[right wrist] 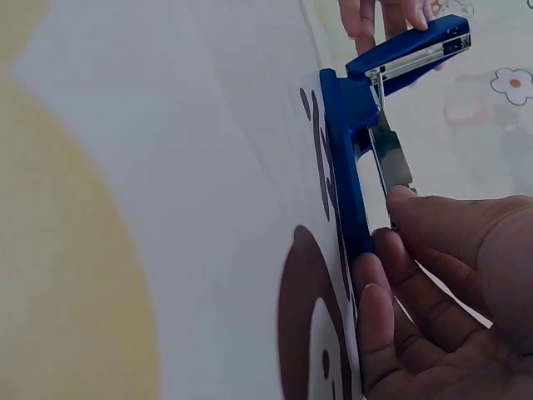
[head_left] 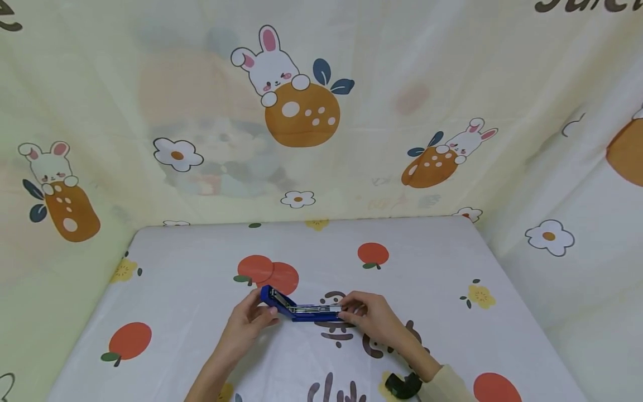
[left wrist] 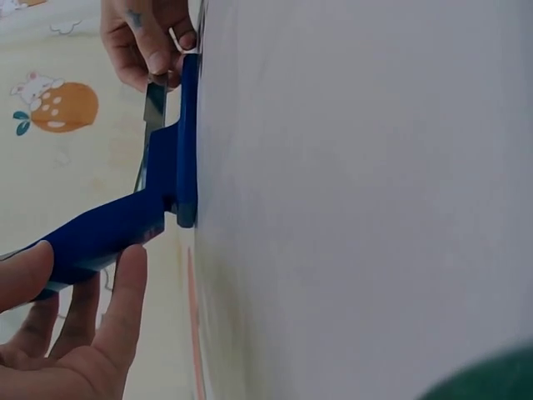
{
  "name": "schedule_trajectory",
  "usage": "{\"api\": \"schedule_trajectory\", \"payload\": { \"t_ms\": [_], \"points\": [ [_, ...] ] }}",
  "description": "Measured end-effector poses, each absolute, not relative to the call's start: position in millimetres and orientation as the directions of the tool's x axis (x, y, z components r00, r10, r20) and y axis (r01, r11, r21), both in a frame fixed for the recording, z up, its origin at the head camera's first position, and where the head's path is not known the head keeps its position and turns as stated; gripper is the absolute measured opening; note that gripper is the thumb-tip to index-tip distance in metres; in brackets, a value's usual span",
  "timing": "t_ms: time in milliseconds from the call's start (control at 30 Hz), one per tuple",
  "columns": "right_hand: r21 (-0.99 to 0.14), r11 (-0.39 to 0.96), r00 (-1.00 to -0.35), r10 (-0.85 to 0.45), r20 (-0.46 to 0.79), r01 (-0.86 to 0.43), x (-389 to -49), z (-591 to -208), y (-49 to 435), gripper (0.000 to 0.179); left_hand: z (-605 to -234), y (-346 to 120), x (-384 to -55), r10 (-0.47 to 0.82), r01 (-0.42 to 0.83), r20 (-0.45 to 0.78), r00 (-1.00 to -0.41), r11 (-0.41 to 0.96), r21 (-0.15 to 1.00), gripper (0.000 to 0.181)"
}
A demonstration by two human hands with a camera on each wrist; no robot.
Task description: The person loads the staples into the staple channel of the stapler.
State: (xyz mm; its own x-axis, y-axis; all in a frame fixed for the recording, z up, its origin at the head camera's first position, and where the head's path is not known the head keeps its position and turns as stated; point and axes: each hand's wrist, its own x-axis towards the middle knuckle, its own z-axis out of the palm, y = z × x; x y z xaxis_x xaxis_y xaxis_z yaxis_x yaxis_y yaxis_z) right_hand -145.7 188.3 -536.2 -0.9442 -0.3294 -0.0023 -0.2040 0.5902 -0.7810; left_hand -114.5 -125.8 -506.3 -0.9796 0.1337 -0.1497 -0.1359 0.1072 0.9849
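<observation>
A blue stapler (head_left: 313, 317) lies with its base on the table and its top arm (left wrist: 112, 229) swung back to the left, so the metal staple channel (right wrist: 390, 154) shows. My left hand (head_left: 244, 324) holds the raised arm between thumb and fingers, near its end. At the other end my right hand (head_left: 370, 317) pinches the tip of the metal channel with thumb and finger. In the right wrist view other fingers (right wrist: 373, 321) of that hand rest by the end of the stapler's base.
A white cloth with fruit and flower prints covers the table (head_left: 191, 290). Behind it hangs a curtain (head_left: 382, 56) with rabbit prints, with more cloth at both sides. A dark green strap (head_left: 403, 385) is around the right wrist.
</observation>
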Motion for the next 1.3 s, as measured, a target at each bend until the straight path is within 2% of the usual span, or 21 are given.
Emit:
{"api": "schedule_trajectory", "payload": {
  "t_ms": [633, 1300],
  "points": [
    [-0.788, 0.583, -0.945, -0.328, -0.004, -0.199, -145, -534, 188, 0.013, -507, -111, -116, 0.133, -0.084, -0.114, -0.984, 0.214, 0.973, 0.038],
    [-0.785, 0.587, -0.945, -0.327, -0.005, -0.200, -144, -533, 188, 0.013, -511, -100, -115, 0.120, -0.034, -0.087, -0.989, 0.394, 0.919, 0.045]
  ]
}}
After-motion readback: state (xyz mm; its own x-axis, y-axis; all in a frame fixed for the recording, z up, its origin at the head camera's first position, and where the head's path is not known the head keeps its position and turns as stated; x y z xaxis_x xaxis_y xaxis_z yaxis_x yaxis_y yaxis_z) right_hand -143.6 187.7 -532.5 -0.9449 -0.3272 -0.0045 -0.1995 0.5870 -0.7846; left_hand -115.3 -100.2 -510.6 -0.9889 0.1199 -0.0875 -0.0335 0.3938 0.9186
